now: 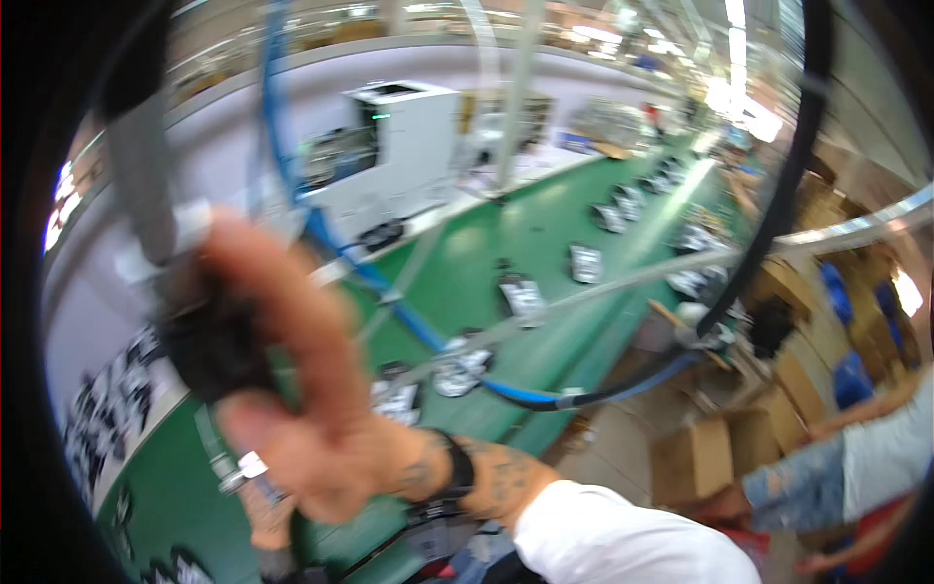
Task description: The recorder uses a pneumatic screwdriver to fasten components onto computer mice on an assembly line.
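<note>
Right hand (336, 438) raised at near left, fingers curled round a black, grey-topped cylindrical object (209, 341); left hand (268, 514) apart, lower, at a small silvery piece (233, 479), grip too blurred to tell. Work looks under way; black-and-white units (520, 298) dot the long green conveyor surface (535, 229), finished or unfinished unclear; black object's lower end hidden or smeared, left forearm cut off.
</note>
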A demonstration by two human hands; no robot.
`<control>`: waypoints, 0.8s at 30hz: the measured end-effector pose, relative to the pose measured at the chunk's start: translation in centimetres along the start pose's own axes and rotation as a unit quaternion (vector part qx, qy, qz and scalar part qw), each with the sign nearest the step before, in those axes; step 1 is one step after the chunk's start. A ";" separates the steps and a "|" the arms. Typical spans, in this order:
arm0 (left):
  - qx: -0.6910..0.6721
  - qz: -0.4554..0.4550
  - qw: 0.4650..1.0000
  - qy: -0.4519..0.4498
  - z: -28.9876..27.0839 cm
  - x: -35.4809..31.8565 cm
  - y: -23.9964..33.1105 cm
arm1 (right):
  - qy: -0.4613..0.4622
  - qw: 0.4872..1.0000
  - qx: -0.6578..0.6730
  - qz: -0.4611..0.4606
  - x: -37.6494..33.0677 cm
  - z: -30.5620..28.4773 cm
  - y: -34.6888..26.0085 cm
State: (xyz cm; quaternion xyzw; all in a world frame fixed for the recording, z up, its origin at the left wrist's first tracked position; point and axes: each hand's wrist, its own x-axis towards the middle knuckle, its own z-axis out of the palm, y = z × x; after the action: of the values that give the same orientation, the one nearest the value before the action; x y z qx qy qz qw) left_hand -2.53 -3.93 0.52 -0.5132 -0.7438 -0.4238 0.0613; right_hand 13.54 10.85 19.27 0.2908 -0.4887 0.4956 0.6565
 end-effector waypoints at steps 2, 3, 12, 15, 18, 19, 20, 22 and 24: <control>-0.098 0.020 0.993 -0.064 11.1 0.7 0.7 | -0.039 0.991 -0.124 0.038 -1.6 -5.0 -0.6; -0.113 0.037 0.990 -0.069 12.3 1.2 2.0 | -0.043 0.991 -0.127 -0.007 -1.2 -5.2 -0.7; -0.142 0.081 0.981 -0.103 12.1 1.1 5.5 | -0.036 0.983 -0.117 -0.139 0.4 -3.0 -0.4; -0.148 0.076 0.979 -0.114 11.2 1.8 8.6 | -0.029 0.981 -0.107 -0.162 1.3 -2.6 -0.3; -0.140 0.080 0.980 -0.113 11.2 0.0 5.3 | -0.024 0.982 -0.090 -0.164 2.2 -2.1 -0.5; -0.141 0.083 0.980 -0.113 11.4 -0.1 5.0 | -0.025 0.984 -0.087 -0.152 2.1 -1.9 -0.8; -0.142 0.086 0.980 -0.114 11.8 -0.2 4.6 | -0.025 0.986 -0.085 -0.140 2.1 -1.8 -1.1; -0.151 0.091 0.977 -0.119 12.7 -0.3 4.6 | -0.028 0.989 -0.087 -0.112 1.9 -1.8 -1.8; -0.158 0.095 0.975 -0.123 13.6 -0.3 4.6 | -0.029 0.992 -0.087 -0.084 1.6 -2.0 -2.1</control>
State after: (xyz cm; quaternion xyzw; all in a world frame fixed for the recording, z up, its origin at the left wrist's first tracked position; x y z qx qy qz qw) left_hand 6.02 5.78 -5.61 -0.6329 -0.6173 -0.4617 -0.0724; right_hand 16.27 12.43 20.33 0.2868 -0.5228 0.3851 0.7043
